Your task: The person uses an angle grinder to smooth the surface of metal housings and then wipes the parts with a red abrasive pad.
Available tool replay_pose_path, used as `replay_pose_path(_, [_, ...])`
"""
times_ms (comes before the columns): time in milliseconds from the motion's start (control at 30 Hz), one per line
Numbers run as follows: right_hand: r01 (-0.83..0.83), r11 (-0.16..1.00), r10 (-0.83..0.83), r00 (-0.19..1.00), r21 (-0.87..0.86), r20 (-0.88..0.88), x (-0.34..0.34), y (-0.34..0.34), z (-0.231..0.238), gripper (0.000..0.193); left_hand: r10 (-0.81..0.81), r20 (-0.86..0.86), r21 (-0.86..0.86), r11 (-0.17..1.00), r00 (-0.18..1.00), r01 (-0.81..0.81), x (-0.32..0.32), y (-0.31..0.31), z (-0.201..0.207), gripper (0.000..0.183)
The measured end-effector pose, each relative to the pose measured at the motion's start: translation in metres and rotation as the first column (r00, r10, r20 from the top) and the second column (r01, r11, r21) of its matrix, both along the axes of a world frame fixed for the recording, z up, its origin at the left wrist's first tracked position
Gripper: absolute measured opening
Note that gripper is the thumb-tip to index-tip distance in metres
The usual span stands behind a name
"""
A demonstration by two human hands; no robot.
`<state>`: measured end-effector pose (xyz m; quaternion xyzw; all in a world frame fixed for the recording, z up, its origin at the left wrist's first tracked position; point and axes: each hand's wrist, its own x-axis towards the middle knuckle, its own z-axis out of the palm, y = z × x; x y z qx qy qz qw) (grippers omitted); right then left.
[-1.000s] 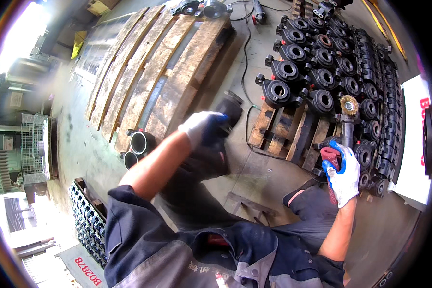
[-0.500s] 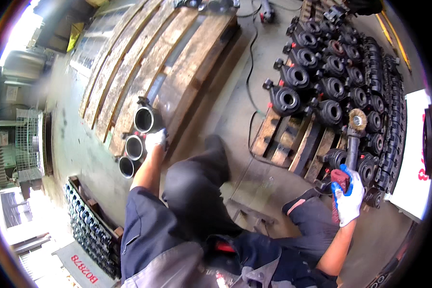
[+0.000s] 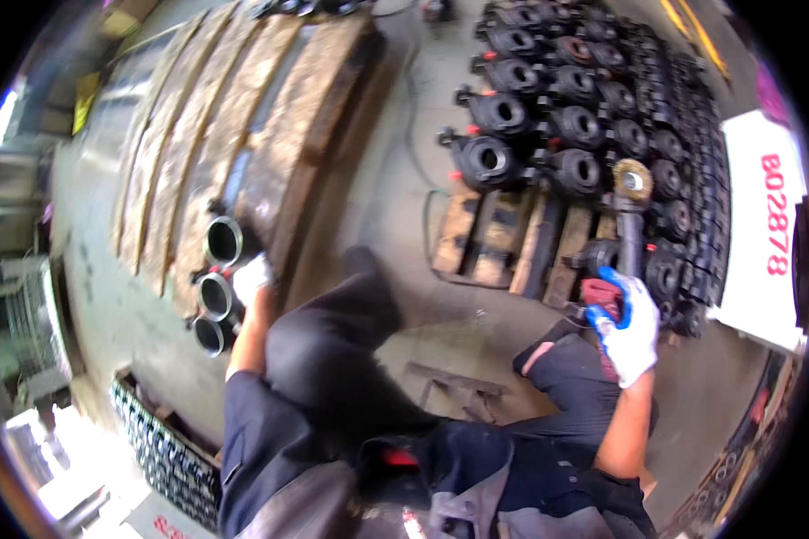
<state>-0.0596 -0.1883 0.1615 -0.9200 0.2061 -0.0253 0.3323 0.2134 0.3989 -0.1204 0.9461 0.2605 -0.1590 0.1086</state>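
Note:
My left hand (image 3: 253,277), in a white glove, is against the side of several black cylindrical housings with bright bores, standing on a pallet's near corner. It is closest to the upper housing (image 3: 223,241) and the middle housing (image 3: 216,296); its fingers are blurred and partly hidden. On the right, my right hand (image 3: 631,328), in a white and blue glove, is closed round a power grinder (image 3: 631,244) tipped with a round brass wire brush (image 3: 633,181). Dark red cloth (image 3: 601,296) lies around the grip under my fingers. The brush points away from me.
A wooden pallet (image 3: 202,117) lies at the left. Another pallet (image 3: 499,235) at the right carries rows of black clamp-like housings (image 3: 575,126). A dark cord (image 3: 411,117) crosses the floor between them. A small metal stand (image 3: 454,382) is between my legs; a white box (image 3: 764,225) stands far right.
The whole view has shifted, so both pallets appear farther left. My left hand stays by the housings, and my right hand keeps its hold on the grinder.

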Motion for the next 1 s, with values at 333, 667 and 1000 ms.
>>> replay_pose_path(333, [-0.009,0.986,0.007,1.0,-0.165,-0.008,-0.003,-0.014,-0.002,0.053,0.473,0.019,-0.59,0.716,0.881,-0.372,0.026,-0.026,0.029,0.031])
replay_pose_path(667, [0.015,0.98,-0.008,0.999,-0.197,0.034,-0.023,-0.02,0.001,0.055,0.19,0.001,-0.466,0.869,0.982,-0.168,0.027,0.062,0.001,0.047])
replay_pose_path(1000, [0.087,0.915,-0.202,0.944,0.394,0.262,-0.048,-0.031,0.013,0.04,0.085,0.28,-0.814,0.55,0.956,0.189,-0.015,-0.112,0.222,0.055])
